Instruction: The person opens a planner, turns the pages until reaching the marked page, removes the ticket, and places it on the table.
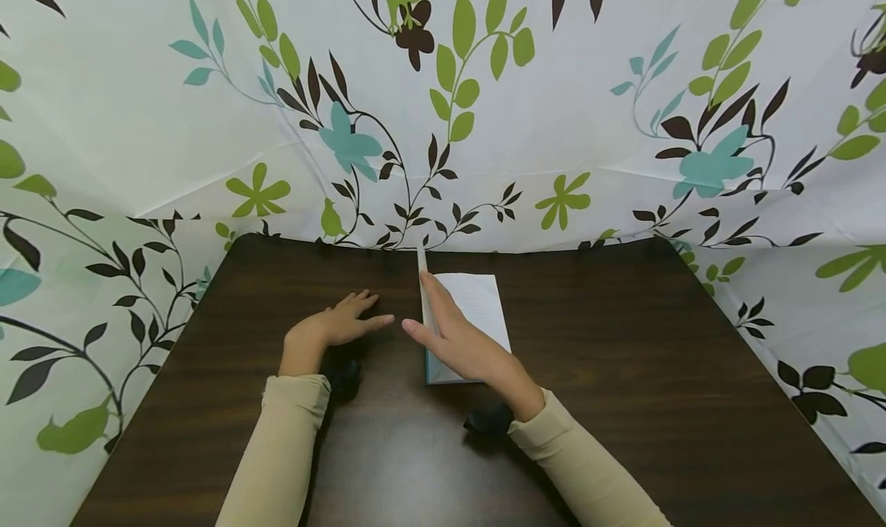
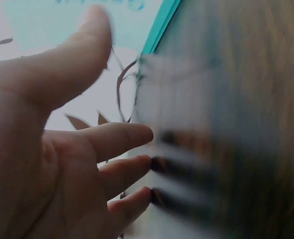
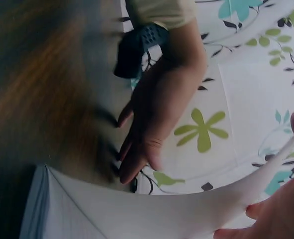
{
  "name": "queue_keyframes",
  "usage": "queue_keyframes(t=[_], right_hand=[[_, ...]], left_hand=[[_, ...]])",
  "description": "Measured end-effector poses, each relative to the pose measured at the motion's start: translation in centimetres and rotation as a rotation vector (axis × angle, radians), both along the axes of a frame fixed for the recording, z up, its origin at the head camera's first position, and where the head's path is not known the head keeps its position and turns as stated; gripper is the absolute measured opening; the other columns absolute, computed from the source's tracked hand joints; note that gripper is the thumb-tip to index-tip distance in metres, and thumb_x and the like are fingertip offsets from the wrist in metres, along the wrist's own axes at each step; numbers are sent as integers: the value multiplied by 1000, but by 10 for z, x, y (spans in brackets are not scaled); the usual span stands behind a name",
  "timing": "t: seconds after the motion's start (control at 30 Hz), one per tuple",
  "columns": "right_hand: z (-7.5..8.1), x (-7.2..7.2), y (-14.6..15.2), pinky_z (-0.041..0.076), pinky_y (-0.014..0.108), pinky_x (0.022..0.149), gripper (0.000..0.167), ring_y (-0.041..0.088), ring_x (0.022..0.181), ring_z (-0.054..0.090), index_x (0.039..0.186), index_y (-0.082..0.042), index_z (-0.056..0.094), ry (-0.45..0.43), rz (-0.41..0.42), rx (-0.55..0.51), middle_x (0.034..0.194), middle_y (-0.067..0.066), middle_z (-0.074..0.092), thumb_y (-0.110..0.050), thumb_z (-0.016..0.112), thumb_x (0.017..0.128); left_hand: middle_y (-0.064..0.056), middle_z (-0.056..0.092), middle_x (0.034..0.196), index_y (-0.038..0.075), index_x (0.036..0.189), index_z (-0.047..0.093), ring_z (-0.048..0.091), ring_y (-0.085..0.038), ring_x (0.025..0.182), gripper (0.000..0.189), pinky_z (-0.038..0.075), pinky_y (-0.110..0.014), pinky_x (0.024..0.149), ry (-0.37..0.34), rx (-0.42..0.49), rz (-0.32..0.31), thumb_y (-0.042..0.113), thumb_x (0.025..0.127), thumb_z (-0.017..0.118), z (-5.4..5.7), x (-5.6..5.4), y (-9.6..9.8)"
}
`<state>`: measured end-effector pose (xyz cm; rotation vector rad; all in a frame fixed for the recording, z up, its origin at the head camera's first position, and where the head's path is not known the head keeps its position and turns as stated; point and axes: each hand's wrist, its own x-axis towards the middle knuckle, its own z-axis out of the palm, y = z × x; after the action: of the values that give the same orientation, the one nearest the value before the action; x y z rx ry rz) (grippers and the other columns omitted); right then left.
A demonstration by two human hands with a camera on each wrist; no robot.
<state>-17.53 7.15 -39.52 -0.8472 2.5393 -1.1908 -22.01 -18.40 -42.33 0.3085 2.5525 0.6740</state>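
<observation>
- A thin notebook with a teal cover and white, faintly lined pages (image 1: 477, 304) lies on a dark brown wood-grain tabletop (image 1: 609, 373), near the middle and toward the far edge.
- Its front cover (image 1: 428, 315) stands nearly upright along the left side of the page block. In the right wrist view the pale inner face bends in a curve from the spine up to the hand; in the left wrist view the outer face is teal, with lettering cut off by the top of the frame.
- The person's right hand (image 1: 460, 342) reaches over the white page. Its fingers are straight and lie against the cover's inner face, while the thumb spreads wide on the other side, leaving the cover between them. How firmly they press cannot be told.
- The person's left hand (image 1: 332, 325) is spread to the left of the notebook, fingers stretched out and thumb pointing toward the cover, with nothing in its grasp. The fingertips seem to meet the tabletop, though that surface is blurred in the wrist views.
- Each wrist carries a small black device (image 1: 342, 377), below long beige sleeves (image 1: 280, 442).
- White cloth printed with green, brown and teal leaves, flowers and birds (image 1: 588, 111) hangs behind the tabletop and along its sides.
</observation>
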Motion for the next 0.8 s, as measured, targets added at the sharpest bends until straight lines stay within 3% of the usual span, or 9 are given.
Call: queue_keyframes(t=[0.1,0.37,0.53,0.8], right_hand=[[-2,5,-6,16,52,133,91,17,164,0,169,-24,-6,28,17,68,178,1,-5,-66,42,105],[-14,16,-22,19,57,131,96,29,165,9,170,-20,0,123,45,228,178,7,-1,-63,53,102],[-22,20,-27,26,58,128,90,36,161,22,169,-14,9,226,44,328,177,14,9,-59,52,104],[-35,27,-32,25,62,127,80,39,161,22,169,-18,12,263,47,490,177,10,12,-58,43,107]], left_hand=[[-25,7,174,10,168,17,7,-50,161,95,12,-76,123,-29,36,44,77,101,30,4,1,-9],[-20,14,175,17,169,17,12,-48,161,100,14,-73,125,-76,102,136,86,96,11,11,3,-30],[-20,13,175,16,169,14,11,-49,160,99,14,-73,125,-77,130,153,84,97,11,13,4,-39],[-25,15,173,12,169,14,14,-52,158,96,18,-76,122,-53,124,157,80,100,21,16,6,-50]])
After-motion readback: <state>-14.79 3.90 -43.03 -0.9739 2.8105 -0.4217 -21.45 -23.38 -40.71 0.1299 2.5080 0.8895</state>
